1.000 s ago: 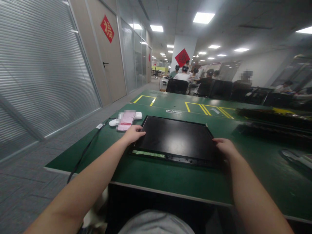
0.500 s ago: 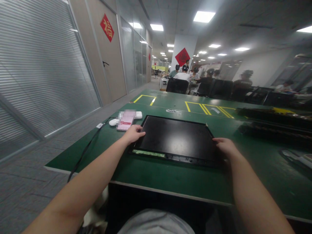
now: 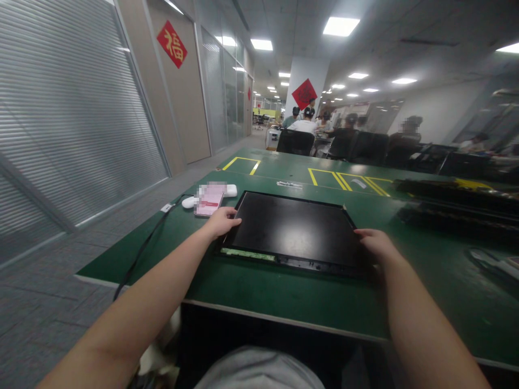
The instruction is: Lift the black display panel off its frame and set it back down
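Observation:
A black flat display panel [image 3: 292, 227] lies face up on the green table in front of me, a green circuit strip [image 3: 248, 254] showing along its near edge. My left hand [image 3: 221, 222] grips the panel's left side, thumb over the edge of the screen. On the opposite side, my right hand [image 3: 377, 244] holds the right edge with the thumb on top; its other fingers are mostly hidden below. Both hands are closed on the panel.
Left of the panel, a pink-screened phone [image 3: 208, 201] rests on a white stand [image 3: 230, 190]. A black cable [image 3: 148, 240] crosses the table's left edge. Dark panels [image 3: 450, 202] are stacked at right, near a blurred dark object [image 3: 492, 265]. Yellow tape [image 3: 341, 181] marks the far side.

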The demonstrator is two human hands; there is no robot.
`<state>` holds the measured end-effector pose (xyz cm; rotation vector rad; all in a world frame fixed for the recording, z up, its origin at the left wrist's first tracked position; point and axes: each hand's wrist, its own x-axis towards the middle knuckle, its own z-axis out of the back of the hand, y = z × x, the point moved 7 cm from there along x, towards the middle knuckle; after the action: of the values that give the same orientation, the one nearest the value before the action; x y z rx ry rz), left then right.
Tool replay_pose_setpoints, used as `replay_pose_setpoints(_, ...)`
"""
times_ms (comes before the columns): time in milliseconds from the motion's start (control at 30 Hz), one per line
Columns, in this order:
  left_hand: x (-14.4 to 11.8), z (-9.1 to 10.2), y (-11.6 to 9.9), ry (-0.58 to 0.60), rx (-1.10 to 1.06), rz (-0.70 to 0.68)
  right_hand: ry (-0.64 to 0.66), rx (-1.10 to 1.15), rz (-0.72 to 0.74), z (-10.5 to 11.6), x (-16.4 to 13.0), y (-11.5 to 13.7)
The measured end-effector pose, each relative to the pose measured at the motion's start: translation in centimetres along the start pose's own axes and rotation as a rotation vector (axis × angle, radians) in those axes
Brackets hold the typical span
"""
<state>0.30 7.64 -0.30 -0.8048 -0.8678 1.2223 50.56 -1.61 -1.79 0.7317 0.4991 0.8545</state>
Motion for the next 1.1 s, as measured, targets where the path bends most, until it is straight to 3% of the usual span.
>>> replay_pose_setpoints(400, -0.2, 0.0, 0.1, 0.008, -0.093, 0.065, 0.013, -0.003, -0.015, -0.1, 0.0, -0.1)
replay_pose_setpoints(1100, -0.2, 0.5, -1.2, -0.049, 0.212, -0.066, 0.05, 0.015, 0.009, -0.5, 1.2, -1.1)
